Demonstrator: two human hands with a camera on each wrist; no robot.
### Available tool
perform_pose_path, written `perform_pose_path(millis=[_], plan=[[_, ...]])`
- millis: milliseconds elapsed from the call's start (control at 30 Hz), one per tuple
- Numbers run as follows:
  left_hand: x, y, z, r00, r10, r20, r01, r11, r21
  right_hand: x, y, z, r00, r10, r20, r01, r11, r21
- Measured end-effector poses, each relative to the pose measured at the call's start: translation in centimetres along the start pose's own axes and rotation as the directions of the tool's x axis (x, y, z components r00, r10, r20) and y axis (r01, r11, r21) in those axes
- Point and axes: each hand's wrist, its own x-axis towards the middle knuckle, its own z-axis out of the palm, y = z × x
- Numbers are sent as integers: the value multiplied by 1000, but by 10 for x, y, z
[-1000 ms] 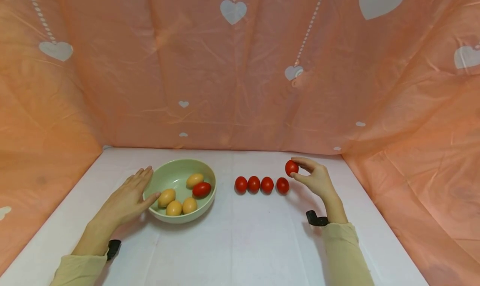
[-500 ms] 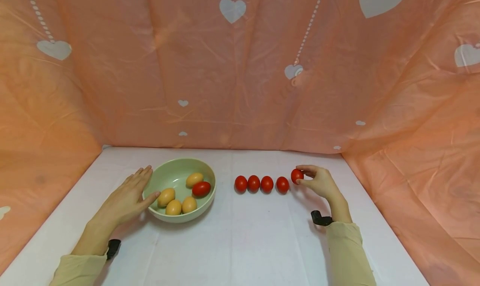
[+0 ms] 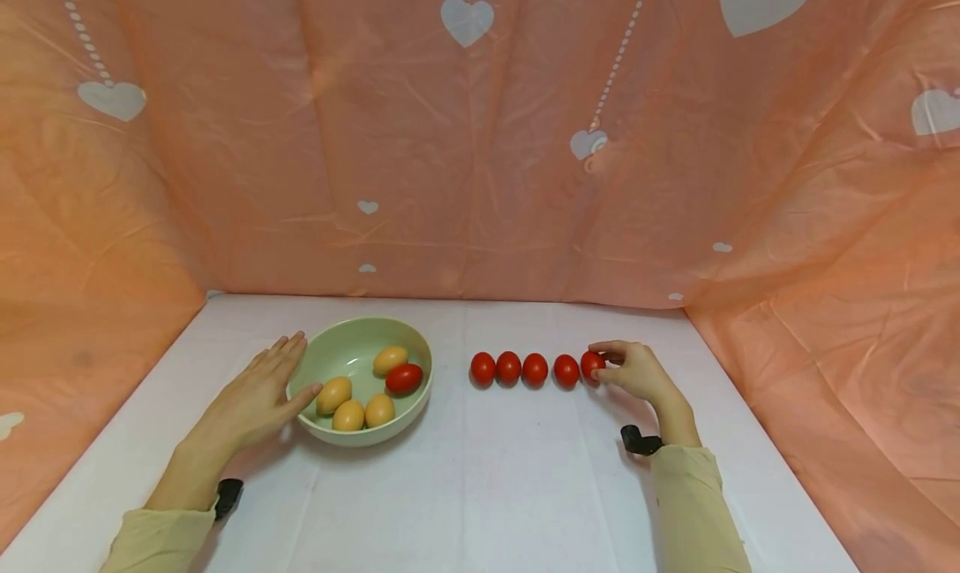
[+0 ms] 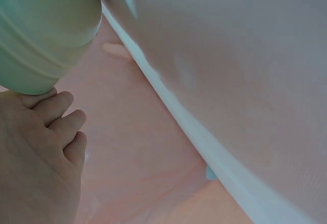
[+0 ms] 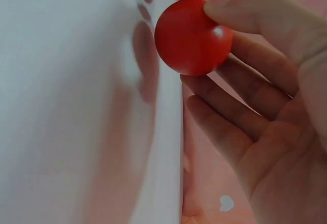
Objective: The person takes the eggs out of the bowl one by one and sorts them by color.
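Observation:
At the right end of a row of red cherry tomatoes, my right hand pinches the last red cherry tomato between thumb and fingers. That tomato stands beside its neighbour on the white cloth. My left hand lies with straight fingers along the left side of a pale green bowl, thumb over the rim. In the left wrist view its fingertips touch the bowl's outer wall. Inside the bowl are several yellow tomatoes and one red tomato.
A white cloth covers the table. Orange sheeting with pale hearts hangs behind it and on both sides. Between the bowl and the row lies a gap of bare cloth.
My right hand has brought its tomato down from above the row to the row's right end, beside the others. The left hand and the bowl have stayed put.

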Motion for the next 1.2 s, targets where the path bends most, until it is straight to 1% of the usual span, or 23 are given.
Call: perform_pose_path(millis=[333, 533, 767, 833, 1033, 1200], plan=[[0, 0, 0, 1000, 3, -7, -3, 1000, -2, 0, 0, 2, 997, 41, 58, -40, 999, -7], [0, 0, 0, 1000, 1, -5, -1, 1000, -1, 1, 1, 2, 998, 25, 62, -24, 1000, -5], [0, 1, -1, 1000, 3, -5, -3, 1000, 2, 0, -1, 1, 996, 57, 75, -58, 998, 11], [0, 1, -1, 1000, 4, -5, -4, 1000, 4, -1, -2, 1, 995, 53, 80, -53, 999, 9], [0, 0, 0, 1000, 4, -8, -4, 1000, 4, -1, -1, 1, 998, 25, 63, -26, 1000, 11], [-1, 0, 0, 1000, 7, -10, -7, 1000, 6, -1, -2, 0, 999, 16, 31, -16, 1000, 4]])
